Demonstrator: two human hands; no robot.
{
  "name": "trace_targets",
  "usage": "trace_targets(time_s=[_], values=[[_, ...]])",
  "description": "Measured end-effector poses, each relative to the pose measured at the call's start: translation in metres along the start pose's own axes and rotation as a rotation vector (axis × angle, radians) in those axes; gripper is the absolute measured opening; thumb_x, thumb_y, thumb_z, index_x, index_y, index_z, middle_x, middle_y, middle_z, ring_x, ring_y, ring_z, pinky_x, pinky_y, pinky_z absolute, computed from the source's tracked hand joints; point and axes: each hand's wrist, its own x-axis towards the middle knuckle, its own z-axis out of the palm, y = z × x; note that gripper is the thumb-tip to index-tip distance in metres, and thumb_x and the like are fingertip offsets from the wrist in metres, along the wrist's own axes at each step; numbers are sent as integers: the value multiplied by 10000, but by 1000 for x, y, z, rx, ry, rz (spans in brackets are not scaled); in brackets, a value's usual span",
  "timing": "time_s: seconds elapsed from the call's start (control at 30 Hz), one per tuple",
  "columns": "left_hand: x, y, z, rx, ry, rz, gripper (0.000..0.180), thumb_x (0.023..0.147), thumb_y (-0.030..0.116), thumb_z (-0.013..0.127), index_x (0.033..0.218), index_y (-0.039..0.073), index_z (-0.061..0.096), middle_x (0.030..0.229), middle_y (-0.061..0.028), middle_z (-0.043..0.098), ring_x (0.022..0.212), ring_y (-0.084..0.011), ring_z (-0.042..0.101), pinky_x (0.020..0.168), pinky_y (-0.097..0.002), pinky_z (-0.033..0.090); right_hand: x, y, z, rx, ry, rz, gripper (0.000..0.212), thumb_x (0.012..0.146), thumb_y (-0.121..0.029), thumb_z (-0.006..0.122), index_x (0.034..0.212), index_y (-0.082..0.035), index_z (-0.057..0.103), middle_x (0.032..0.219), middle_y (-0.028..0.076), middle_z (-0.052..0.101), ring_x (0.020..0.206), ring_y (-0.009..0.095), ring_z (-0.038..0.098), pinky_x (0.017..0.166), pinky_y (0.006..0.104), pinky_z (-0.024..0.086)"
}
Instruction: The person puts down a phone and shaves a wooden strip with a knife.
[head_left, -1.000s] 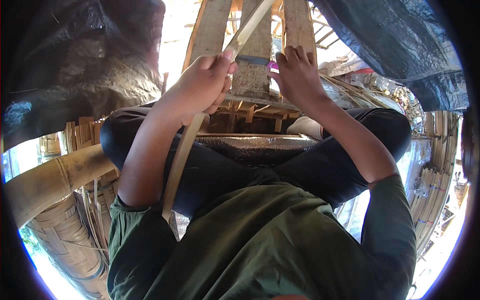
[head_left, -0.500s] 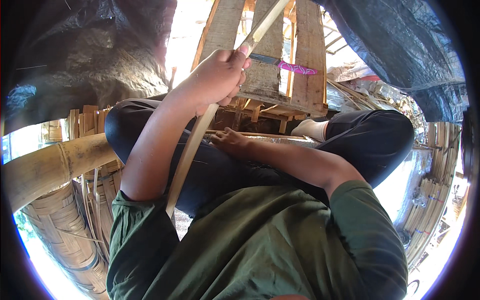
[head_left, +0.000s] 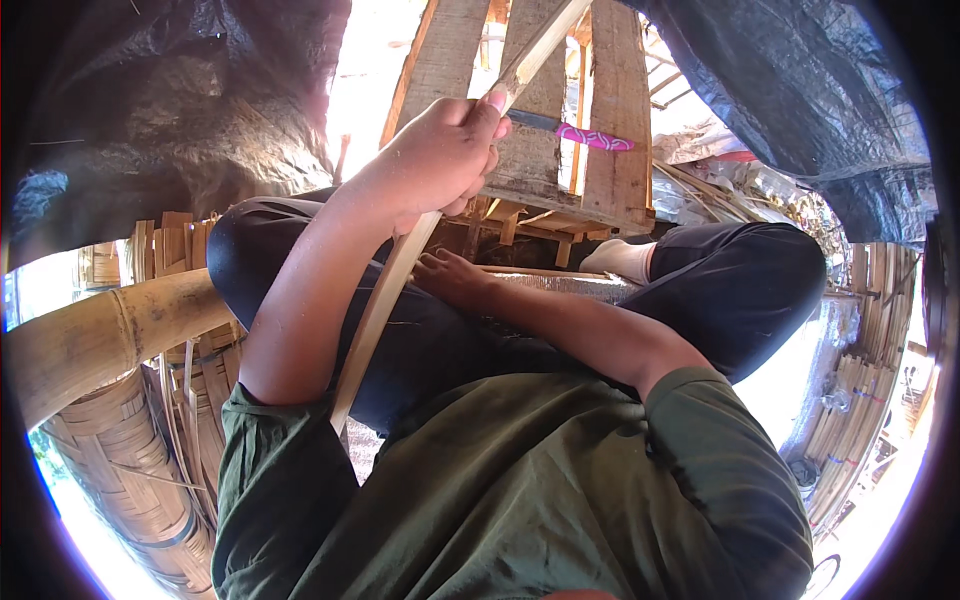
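Note:
My left hand (head_left: 450, 160) is closed around a long pale bamboo strip (head_left: 375, 320). The thumb lies along the upper side of the strip, which slants from beside my left sleeve up to the top edge. Lower down, over my lap, my right hand (head_left: 450, 280) rests with its fingers loosely apart near the strip; nothing shows in it. A knife with a pink patterned handle (head_left: 597, 137) lies on the wooden slats just past my left hand. Its blade runs toward the strip, and the tip is hidden.
A bench of rough wooden slats (head_left: 615, 100) stands ahead of my crossed legs (head_left: 740, 280). To the left are a thick bamboo pole (head_left: 110, 330) and woven bamboo (head_left: 120, 450). Bundled strips (head_left: 850, 420) stand at the right. Dark plastic sheets (head_left: 800, 90) hang on both sides.
My left hand and the strip have shifted slightly to the right at the top. My right hand has moved a little left and up, closer to the strip.

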Motion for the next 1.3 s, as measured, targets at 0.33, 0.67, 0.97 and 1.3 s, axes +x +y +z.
trace_targets(time_s=[0.33, 0.67, 0.97, 1.3], values=[[-4, -10, -12, -53, 7, -13, 456, 1039, 479, 372, 997, 44, 501, 603, 71, 300, 455, -45, 232, 410, -231, 189, 6, 12, -46, 188, -401, 152, 501, 797, -170, 668, 1271, -54, 554, 1268, 123, 558, 1216, 260, 530, 910, 391, 487], [0, -9, -5, -21, 3, -1, 461, 1036, 487, 378, 1006, 43, 502, 608, 71, 308, 453, -40, 239, 403, -228, 187, 0, 18, -13, 112, -309, 146, 477, 765, -236, 722, 1161, -14, 579, 1206, 137, 594, 1156, 288, 576, 864, 426, 533], [-1, -14, -9, -19, 28, -4, 451, 1038, 481, 377, 1004, 48, 500, 611, 78, 298, 460, -38, 241, 408, -228, 195, 4, 57, -82, 600, -451, 477, 842, 597, -523, 839, 1145, 52, 563, 1016, 216, 636, 1008, 374, 635, 862, 442, 512], [0, -14, -11, -13, -19, -11, 453, 1039, 481, 370, 998, 49, 498, 608, 78, 290, 463, -38, 240, 410, -229, 203, -21, 78, -55, 1890, -583, 932, 533, 905, -458, 595, 1095, 40, 620, 844, 152, 687, 691, 252, 691, 626, 380, 561]])
